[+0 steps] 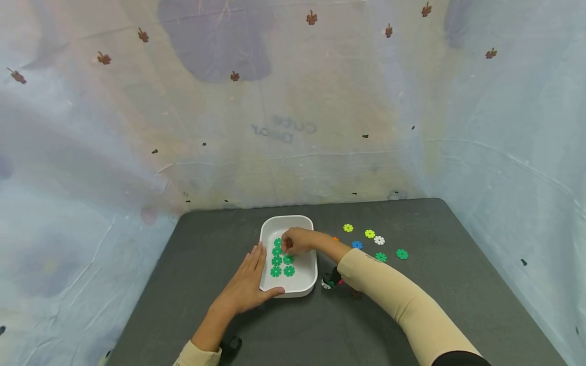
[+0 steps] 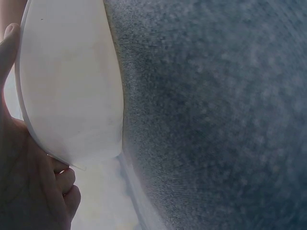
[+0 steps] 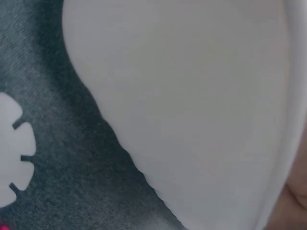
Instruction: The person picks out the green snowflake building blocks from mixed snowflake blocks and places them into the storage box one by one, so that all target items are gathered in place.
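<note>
A white tray (image 1: 302, 279) holds several green notched discs (image 1: 276, 271) in two columns. Along its left rim lie the straight fingers of my left hand (image 1: 244, 284), the thumb against the near edge. That hand (image 2: 29, 177) also shows at the tray wall (image 2: 72, 86) in the left wrist view. Inside the tray, my right hand (image 1: 298, 240) has its fingers bent downward, pinching what looks like a green disc, mostly hidden by the fingers, just beyond another green disc (image 1: 288, 259). The right wrist view shows the tray's outer wall (image 3: 182, 96) and part of the hand (image 3: 290, 206).
Right of the tray, on the dark table (image 1: 183, 315), lie loose discs: yellow (image 1: 348, 227), white (image 1: 379, 240), blue (image 1: 356, 245) and green (image 1: 402, 254). More discs lie partly hidden near the right forearm, including a white one (image 3: 14, 151). Patterned sheeting (image 1: 284, 173) hangs behind.
</note>
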Tool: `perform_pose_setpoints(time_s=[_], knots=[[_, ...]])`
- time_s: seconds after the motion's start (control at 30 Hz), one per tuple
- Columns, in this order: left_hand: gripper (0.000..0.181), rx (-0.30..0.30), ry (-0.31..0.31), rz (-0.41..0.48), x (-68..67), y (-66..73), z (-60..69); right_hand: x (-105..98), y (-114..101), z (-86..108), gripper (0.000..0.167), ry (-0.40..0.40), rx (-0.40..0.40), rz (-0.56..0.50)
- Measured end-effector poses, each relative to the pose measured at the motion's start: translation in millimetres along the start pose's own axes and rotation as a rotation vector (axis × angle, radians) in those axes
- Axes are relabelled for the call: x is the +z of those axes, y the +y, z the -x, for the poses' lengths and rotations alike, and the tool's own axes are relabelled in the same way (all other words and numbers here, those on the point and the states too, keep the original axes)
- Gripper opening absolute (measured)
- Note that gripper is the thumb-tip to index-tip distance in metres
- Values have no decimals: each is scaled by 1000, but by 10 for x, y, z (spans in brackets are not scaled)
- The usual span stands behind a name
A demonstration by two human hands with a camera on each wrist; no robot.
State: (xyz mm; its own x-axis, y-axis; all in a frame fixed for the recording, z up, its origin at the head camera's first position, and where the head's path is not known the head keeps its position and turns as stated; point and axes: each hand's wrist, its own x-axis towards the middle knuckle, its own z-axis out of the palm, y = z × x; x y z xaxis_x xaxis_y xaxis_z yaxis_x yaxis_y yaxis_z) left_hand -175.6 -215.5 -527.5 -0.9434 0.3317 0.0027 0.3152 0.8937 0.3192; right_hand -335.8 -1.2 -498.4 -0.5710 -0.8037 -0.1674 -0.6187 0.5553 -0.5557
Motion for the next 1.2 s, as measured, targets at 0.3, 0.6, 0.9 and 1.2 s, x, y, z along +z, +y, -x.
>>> perform_pose_setpoints(time_s=[0.3, 0.6, 0.9, 1.2], knots=[[129, -11, -16, 9, -4, 1, -1, -213, -20, 310, 6, 119, -118, -59], [128, -24, -13, 29, -12, 10, -12, -418, 146, 793, 6, 210, -71, -131], [130, -11, -5, 22, 7, -12, -17, -443, 438, 1315, 6, 254, -12, -142], [131, -9, -2, 25, 7, -8, -10, -356, 813, 1814, 5, 326, 107, -119]])
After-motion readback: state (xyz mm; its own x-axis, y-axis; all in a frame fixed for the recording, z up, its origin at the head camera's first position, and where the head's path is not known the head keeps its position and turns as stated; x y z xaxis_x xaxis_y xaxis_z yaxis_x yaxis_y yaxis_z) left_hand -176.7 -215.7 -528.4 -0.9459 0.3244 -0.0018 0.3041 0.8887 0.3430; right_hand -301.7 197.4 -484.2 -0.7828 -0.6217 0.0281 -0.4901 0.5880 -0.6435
